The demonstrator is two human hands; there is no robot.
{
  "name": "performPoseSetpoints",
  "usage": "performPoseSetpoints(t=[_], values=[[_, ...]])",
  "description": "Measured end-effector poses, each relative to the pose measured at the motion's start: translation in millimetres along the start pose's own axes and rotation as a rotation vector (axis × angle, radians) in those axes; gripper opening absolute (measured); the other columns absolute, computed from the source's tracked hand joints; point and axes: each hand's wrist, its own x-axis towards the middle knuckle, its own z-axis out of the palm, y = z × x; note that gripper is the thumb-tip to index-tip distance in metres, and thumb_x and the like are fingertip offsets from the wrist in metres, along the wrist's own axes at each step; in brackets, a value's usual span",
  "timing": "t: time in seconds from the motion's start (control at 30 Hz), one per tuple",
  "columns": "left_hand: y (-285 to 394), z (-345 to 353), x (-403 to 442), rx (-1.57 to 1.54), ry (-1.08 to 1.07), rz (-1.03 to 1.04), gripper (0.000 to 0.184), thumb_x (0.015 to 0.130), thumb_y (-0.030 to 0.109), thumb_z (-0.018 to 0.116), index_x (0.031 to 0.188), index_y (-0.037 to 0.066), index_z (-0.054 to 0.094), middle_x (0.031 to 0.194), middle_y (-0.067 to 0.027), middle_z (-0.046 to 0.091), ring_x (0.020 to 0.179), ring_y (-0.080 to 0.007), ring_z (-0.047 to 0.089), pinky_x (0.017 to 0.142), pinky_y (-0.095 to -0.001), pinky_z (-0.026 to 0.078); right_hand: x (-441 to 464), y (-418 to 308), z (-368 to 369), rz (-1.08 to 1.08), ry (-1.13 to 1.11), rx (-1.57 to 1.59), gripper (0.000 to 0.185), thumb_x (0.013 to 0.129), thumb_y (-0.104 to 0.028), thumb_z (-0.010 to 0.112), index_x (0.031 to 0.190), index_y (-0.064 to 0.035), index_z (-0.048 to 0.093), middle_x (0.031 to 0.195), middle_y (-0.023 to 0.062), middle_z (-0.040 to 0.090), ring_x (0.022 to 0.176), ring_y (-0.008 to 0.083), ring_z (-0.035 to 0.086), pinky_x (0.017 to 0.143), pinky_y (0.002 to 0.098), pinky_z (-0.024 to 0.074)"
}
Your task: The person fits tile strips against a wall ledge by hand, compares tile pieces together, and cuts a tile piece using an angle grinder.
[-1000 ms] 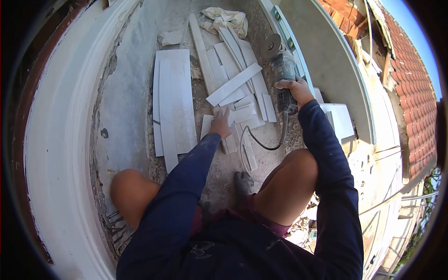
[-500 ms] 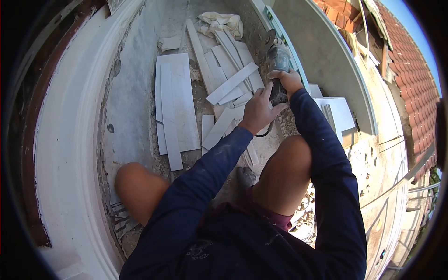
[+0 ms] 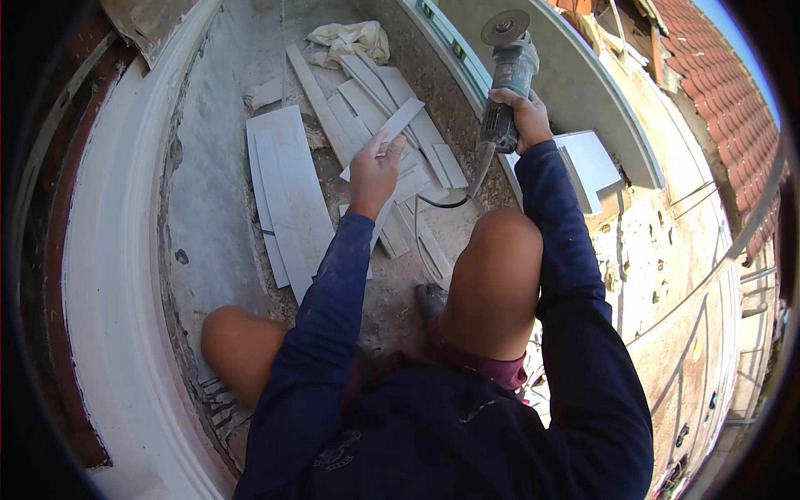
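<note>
My right hand [image 3: 522, 117] is wrapped around the body of an angle grinder [image 3: 510, 77]. The grinder points up and away, its cutting disc [image 3: 505, 27] at the top and a dark cord [image 3: 450, 204] trailing from its lower end. My left hand [image 3: 375, 173] reaches over the pile of cut pieces, with thumb and fingers closed on a narrow white tile strip [image 3: 405, 117]. Part of that strip is hidden behind the fingers. Other white strips and offcuts [image 3: 433, 150] lie under and around it.
Long white boards [image 3: 292, 179] lie stacked at left. A crumpled cloth [image 3: 358, 37] rests at the far end. A teal spirit level [image 3: 454, 46] leans along the right wall [image 3: 575, 92]. More white pieces [image 3: 592, 158] lie at right. Rubble and dust cover the floor.
My left hand has left the grinder and moved left onto the tile strip, which appears slightly raised. My right hand has lifted the grinder, and its disc now shows more fully.
</note>
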Motion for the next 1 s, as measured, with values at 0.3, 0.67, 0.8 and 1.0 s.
performPoseSetpoints(t=[0.3,0.67,0.8,1.0], values=[[-32.3,-35.2,10.2,-0.182,0.083,-0.306,0.047,0.100,0.041,0.059,0.120,-0.001,0.064,0.099,-0.0082,0.068,0.083,-0.0157,0.068,0.062,-0.0261,0.051,-158.5,-0.7,-200.2,0.033,0.182,-0.043,0.040,0.082,-0.013,0.071,0.115,0.0004,0.054,0.092,0.0126,0.065,0.071,0.0220,0.069,0.059,0.0339,0.0594],[-115.0,-44.4,-22.4,-0.067,-0.063,-0.581,0.053,0.098,0.045,0.060,0.125,-0.001,0.058,0.107,-0.0090,0.066,0.083,-0.0138,0.065,0.064,-0.0249,0.050,-327.4,165.0,-316.2,0.315,0.524,0.475,0.033,0.083,-0.025,0.069,0.105,-0.0006,0.061,0.085,0.0153,0.070,0.069,0.0268,0.070,0.062,0.0371,0.0585],[-150.5,-55.5,-51.2,-0.028,0.007,-0.657,0.048,0.097,0.042,0.061,0.120,0.000,0.060,0.103,-0.0075,0.066,0.080,-0.0139,0.065,0.062,-0.0254,0.050,-328.1,224.3,-334.1,0.233,0.645,0.416,0.033,0.084,-0.026,0.069,0.105,-0.0020,0.062,0.086,0.0135,0.070,0.071,0.0261,0.069,0.066,0.0360,0.0576],[-249.1,-98.1,-93.5,0.587,0.034,-0.480,0.032,0.089,0.031,0.061,0.096,0.002,0.074,0.086,-0.0151,0.072,0.082,-0.0255,0.072,0.067,-0.0364,0.053,-314.7,244.5,-323.5,0.163,0.598,0.537,0.034,0.088,-0.034,0.064,0.102,-0.0032,0.063,0.086,0.0111,0.070,0.072,0.0256,0.068,0.067,0.0363,0.0570]])
